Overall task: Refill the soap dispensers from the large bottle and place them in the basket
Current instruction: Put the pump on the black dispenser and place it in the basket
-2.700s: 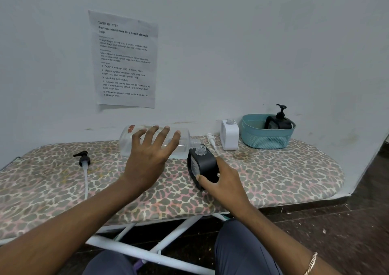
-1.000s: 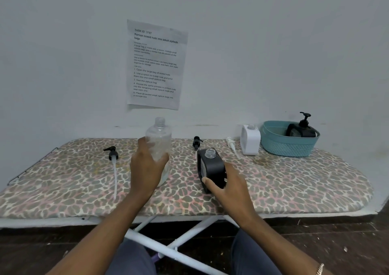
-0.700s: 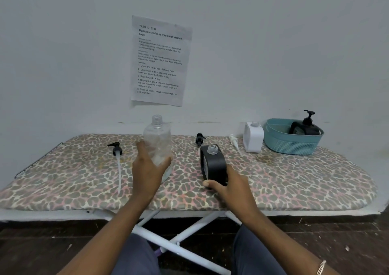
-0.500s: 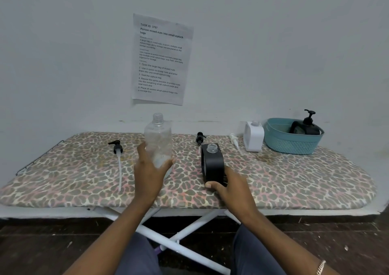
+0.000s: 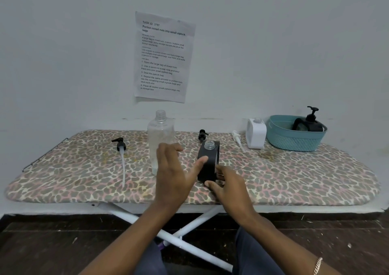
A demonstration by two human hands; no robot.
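Note:
The large clear bottle (image 5: 160, 133) stands upright and uncapped on the ironing board (image 5: 294, 175). My left hand (image 5: 172, 173) hovers just in front of it with fingers spread, its thumb reaching toward the black dispenser (image 5: 208, 163). That dispenser stands upright with an open neck and no pump. My right hand (image 5: 229, 188) grips its lower part from the right side. A white dispenser (image 5: 255, 133), also without a pump, stands beside the teal basket (image 5: 294, 142). Inside the basket sits another black dispenser (image 5: 308, 124) with its pump on.
Three loose pumps lie on the board: a black one with a long tube (image 5: 121, 148) at the left, a black one (image 5: 202, 135) behind the held dispenser, a white one (image 5: 236, 137) by the white dispenser. A printed sheet (image 5: 163, 58) hangs on the wall.
My left hand set the large bottle upright on the board, let go of it and opened, shifting right toward the black dispenser. My right hand stayed on that dispenser.

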